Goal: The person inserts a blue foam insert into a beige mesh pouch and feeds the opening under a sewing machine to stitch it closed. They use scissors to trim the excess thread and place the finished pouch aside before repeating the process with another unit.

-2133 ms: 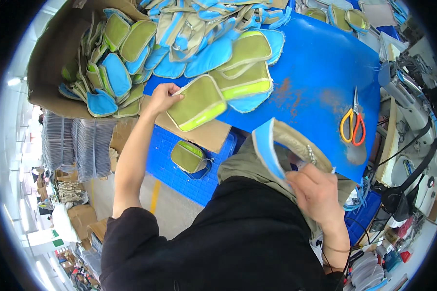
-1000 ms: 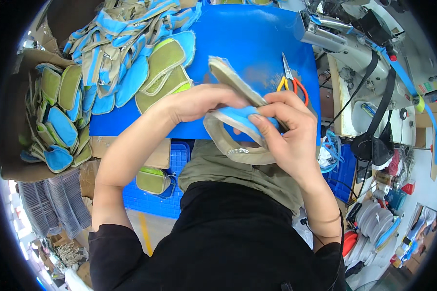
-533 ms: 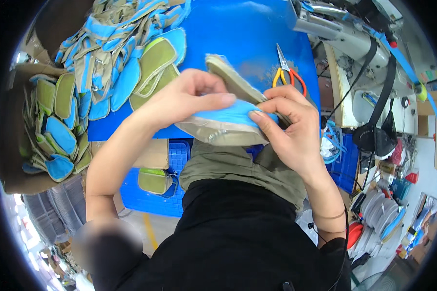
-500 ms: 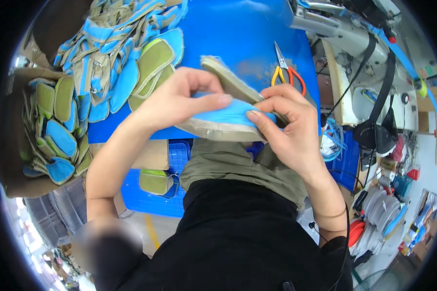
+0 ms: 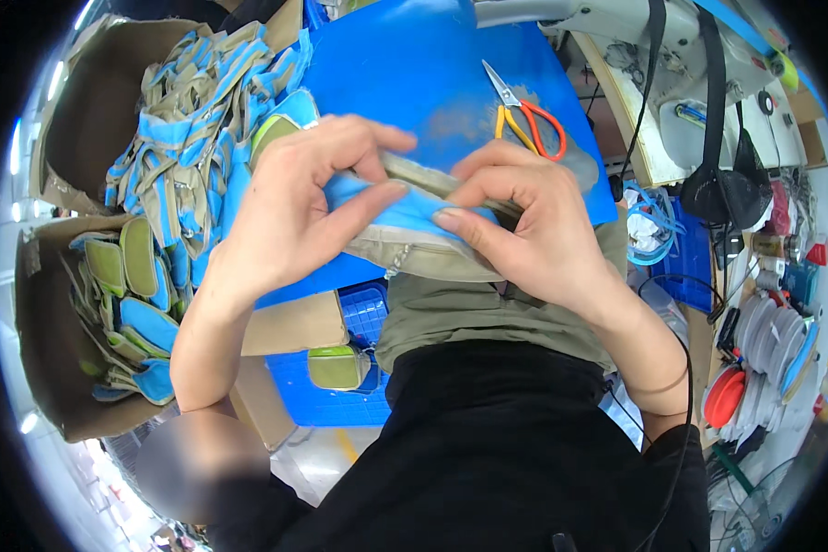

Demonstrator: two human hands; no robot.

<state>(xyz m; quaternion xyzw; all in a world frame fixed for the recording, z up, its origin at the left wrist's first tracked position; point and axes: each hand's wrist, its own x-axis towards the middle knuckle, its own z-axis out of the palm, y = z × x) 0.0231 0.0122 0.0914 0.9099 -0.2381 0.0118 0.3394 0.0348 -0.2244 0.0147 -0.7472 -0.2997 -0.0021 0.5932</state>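
Note:
Above my lap, at the near edge of the blue tabletop, I hold a sewn fabric pouch [image 5: 423, 219] with a blue face and khaki sides. A strip like a zipper runs along its near side. My left hand [image 5: 317, 189] has its left end between thumb and bent fingers, with one finger lifted away and blurred. At the other end my right hand [image 5: 529, 212] pinches the fabric, thumb on the blue face and fingers over the far khaki edge. The pouch's far side and inside are partly hidden behind my fingers.
Orange- and yellow-handled scissors [image 5: 523, 110] lie on the blue tabletop [image 5: 386, 69]. Blue and khaki fabric pieces [image 5: 193, 129] are heaped at left, near a cardboard box [image 5: 51, 322] of green and blue pouches. A sewing machine [image 5: 607, 20] stands at far right.
My view has shifted, moving the table and boxes within it. A finger of my left hand has lifted off the pouch. The pouch's raised khaki flap has come down lower behind my hands.

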